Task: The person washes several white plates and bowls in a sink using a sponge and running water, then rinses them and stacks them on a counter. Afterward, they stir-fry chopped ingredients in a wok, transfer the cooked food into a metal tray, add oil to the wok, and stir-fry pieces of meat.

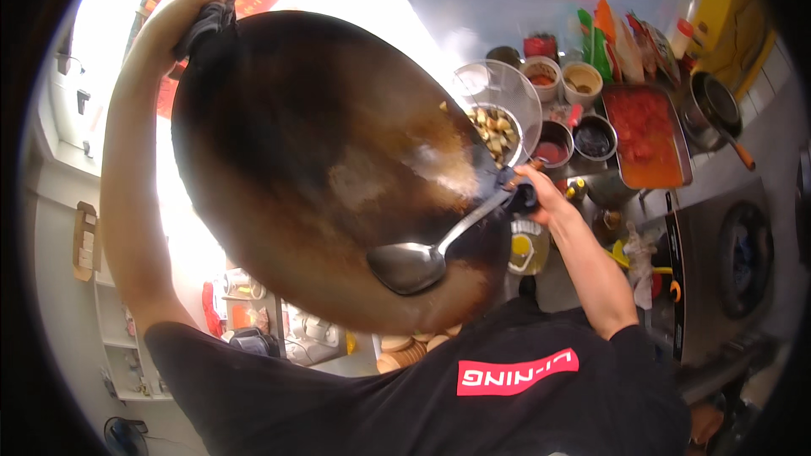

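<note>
A large, darkened wok (285, 171) is tilted steeply in front of me, its inside streaked with brown residue. At upper left, my left hand (184, 9) grips its raised edge through a dark cloth (206, 28). My right hand (543, 193) is closed around the handle of a metal wok ladle (405, 269) at the wok's right edge, with dark cloth bunched beside the fingers. The ladle's bowl lies across the wok's inside. Beyond that edge, a wire-mesh strainer (529, 92) holds diced food (497, 133), partly hidden by the wok. One small piece (443, 106) shows near the rim.
A metal tray of red food in liquid (646, 133) and tubs of seasoning (581, 82) stand right of the strainer. Farther right are a saucepan (716, 104) and a stove burner (744, 259). A plastic jug of yellow liquid (527, 253) is below my right hand.
</note>
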A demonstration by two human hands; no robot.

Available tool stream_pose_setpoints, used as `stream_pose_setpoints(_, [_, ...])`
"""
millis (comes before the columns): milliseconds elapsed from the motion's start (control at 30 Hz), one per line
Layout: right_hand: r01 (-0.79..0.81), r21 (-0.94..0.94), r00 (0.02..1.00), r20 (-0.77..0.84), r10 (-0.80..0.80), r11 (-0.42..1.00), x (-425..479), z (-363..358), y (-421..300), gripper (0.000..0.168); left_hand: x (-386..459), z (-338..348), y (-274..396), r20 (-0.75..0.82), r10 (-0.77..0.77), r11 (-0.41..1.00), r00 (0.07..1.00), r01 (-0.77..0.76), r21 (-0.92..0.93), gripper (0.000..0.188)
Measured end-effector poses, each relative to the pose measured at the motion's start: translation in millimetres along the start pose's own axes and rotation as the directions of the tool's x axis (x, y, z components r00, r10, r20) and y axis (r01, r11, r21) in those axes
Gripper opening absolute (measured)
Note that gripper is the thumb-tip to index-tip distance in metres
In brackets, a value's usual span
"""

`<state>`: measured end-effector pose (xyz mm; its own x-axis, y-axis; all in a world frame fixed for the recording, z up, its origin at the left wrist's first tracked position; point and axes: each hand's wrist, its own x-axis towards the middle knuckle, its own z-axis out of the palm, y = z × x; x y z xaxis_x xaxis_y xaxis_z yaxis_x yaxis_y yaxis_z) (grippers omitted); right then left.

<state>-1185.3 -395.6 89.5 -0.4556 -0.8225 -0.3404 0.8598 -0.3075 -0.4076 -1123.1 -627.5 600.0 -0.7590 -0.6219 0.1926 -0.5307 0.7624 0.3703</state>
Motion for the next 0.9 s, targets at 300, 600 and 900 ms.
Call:
stream_pose_setpoints(300, [-0.157, -0.109, 0.96, -0.251, 0.126, 0.982, -2.6, 5.4, 12.3, 0.027, 26.9, 23.7, -81.9, 0.109, 0.08, 0.971, 0.991, -0.053, -0.233, 0.01])
stream_pose_setpoints(600, [0.279, -0.406, 0.873, -0.271, -0.406, 0.87, -128.1, -10.3, -131.5, 0.021, -27.9, 40.3, -29.5, -0.001, 0.047, 0.879, 0.999, -0.041, -0.475, 0.024])
stream_pose_setpoints(900, [0.594, -0.647, 0.286, -0.386, -0.877, 0.479, -443.9, -103.1, -227.3, 0.02, -38.7, 159.8, 210.5, 0.091, 0.654, 0.512, 0.751, -0.351, -0.784, 0.025])
